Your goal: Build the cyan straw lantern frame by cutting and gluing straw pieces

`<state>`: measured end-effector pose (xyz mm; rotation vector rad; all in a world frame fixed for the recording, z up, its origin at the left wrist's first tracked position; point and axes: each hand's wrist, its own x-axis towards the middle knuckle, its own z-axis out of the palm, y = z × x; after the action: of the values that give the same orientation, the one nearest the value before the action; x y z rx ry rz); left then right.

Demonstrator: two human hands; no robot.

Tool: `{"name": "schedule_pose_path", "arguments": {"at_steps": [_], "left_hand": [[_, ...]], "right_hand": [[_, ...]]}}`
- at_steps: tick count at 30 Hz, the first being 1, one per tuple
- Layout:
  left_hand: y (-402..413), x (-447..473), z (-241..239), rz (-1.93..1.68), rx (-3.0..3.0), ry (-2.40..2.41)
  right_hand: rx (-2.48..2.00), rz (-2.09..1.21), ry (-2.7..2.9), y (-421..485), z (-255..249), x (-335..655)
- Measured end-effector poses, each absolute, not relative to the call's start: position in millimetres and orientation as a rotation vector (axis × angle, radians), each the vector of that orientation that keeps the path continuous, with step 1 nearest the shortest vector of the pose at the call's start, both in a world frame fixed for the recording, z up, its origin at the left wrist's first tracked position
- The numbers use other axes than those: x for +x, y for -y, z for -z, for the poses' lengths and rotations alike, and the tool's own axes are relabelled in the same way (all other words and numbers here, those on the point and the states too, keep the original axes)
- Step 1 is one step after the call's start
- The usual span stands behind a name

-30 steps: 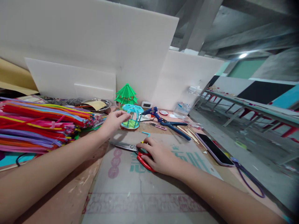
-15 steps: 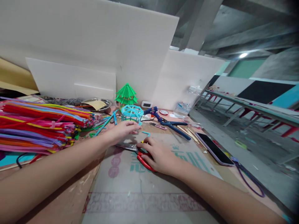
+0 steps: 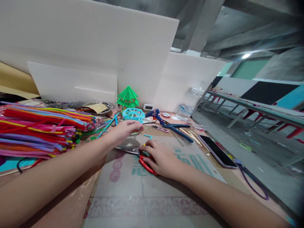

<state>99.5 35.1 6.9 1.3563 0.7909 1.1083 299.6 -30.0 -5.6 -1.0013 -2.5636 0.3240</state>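
My left hand (image 3: 127, 130) hovers just in front of a light-blue wheel-shaped frame (image 3: 133, 113) made of pipe cleaners. Its thumb and fingers are pinched together, and whatever is between the tips is hidden. My right hand (image 3: 161, 156) rests on the mat, closed around the red handles of a pair of scissors (image 3: 146, 164). Their metal blades point left, beneath my left hand. A short bent piece of light-blue pipe cleaner (image 3: 148, 136) lies just beyond my right hand. Behind the wheel frame stands a small green pavilion (image 3: 128, 96) with a layered roof.
Bundles of coloured pipe cleaners (image 3: 40, 129) fill the left side. A blue glue gun (image 3: 154, 114), blue-handled pliers (image 3: 178, 130), a pink-handled cutter (image 3: 161, 129) and wooden sticks (image 3: 193, 136) lie behind the mat. At the right edge is a phone (image 3: 217, 152); a plastic bottle (image 3: 190, 103) stands behind.
My left hand has turned slightly, and the light-blue piece seen at its fingertips earlier no longer shows. My right hand stays on the scissors. The view has shifted a little.
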Motion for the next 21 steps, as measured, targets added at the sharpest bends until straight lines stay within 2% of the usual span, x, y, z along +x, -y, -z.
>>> {"name": "schedule_pose_path", "arguments": {"at_steps": [7, 11, 15, 21], "left_hand": [[7, 102, -32, -0.798, 1.817, -0.890], [16, 110, -27, -0.706, 1.861, -0.921], [9, 113, -14, -0.683, 1.909, -0.905], [-4, 103, -13, -0.913, 1.903, -1.187]], "right_hand": [[-0.945, -1.140, 1.696, 14, 0, 301], [-0.924, -1.418, 1.422, 10, 6, 300], [-0.893, -1.470, 1.401, 10, 7, 300], [-0.917, -1.197, 1.303, 4, 5, 305]]}}
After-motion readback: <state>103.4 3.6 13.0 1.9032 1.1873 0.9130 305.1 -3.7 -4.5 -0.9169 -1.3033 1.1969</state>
